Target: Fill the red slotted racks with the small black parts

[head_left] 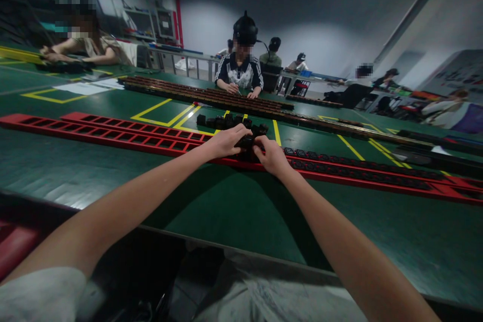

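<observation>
Two long red frames (166, 147) with rows of square openings lie side by side across the green table. On the right part, black square pieces (313, 161) sit in the openings; the left openings hold none. My left hand (231, 141) and my right hand (272, 155) meet at the middle of the frames, fingers bent around a small dark piece (247, 143) between them. Its shape is partly hidden by my fingers. Just behind my hands is a loose group of black blocks (215, 122).
Long dark strips (211, 98) run across the table behind the frames. Across from me a person (239, 70) works at them; another person (90, 45) sits at the far left. Yellow tape lines (153, 109) and white papers (88, 87) are on the green tabletop (226, 206).
</observation>
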{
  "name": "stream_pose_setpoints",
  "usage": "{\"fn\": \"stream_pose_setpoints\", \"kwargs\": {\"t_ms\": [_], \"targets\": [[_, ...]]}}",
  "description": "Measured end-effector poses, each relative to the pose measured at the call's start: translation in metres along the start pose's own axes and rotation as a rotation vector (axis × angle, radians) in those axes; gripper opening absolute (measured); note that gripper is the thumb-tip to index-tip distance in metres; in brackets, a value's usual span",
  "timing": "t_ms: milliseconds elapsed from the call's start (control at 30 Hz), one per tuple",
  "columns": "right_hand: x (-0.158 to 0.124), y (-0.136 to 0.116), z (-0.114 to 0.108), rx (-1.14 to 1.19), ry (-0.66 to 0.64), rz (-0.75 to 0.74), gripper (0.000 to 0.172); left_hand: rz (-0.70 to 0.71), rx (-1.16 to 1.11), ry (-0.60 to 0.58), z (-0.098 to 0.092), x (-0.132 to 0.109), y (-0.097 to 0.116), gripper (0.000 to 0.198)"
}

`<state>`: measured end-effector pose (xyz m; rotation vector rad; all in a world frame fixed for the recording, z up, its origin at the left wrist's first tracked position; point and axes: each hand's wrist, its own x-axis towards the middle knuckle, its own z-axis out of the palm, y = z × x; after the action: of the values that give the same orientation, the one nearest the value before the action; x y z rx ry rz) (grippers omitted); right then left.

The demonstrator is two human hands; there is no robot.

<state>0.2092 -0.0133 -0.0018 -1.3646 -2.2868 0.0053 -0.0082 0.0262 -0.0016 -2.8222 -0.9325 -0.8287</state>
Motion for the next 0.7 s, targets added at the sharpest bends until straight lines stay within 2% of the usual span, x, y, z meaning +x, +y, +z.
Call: {"fn": "stream_pose_setpoints", "kwargs": {"t_ms": [133, 333, 600, 700], "targets": [[0.003, 0.005, 0.006, 0.017, 0.054, -0.013, 0.024, 0.057, 0.054, 0.018, -0.001, 0.000, 0.002, 0.054], [0.006, 0.013, 0.012, -0.003, 0.116, -0.177, 0.019, 0.146, 0.082, 0.057, -0.002, -0.001, 0.003, 0.053], [0.001, 0.009, 0.009, -0.009, 0.196, -0.181, 0.019, 0.033, -0.005, -0.028, -0.001, -0.001, 0.004, 0.058], [0.001, 0.009, 0.009, -0.009, 0.201, -0.168, 0.018, -0.006, -0.034, -0.027, 0.001, -0.001, 0.004, 0.053]]}}
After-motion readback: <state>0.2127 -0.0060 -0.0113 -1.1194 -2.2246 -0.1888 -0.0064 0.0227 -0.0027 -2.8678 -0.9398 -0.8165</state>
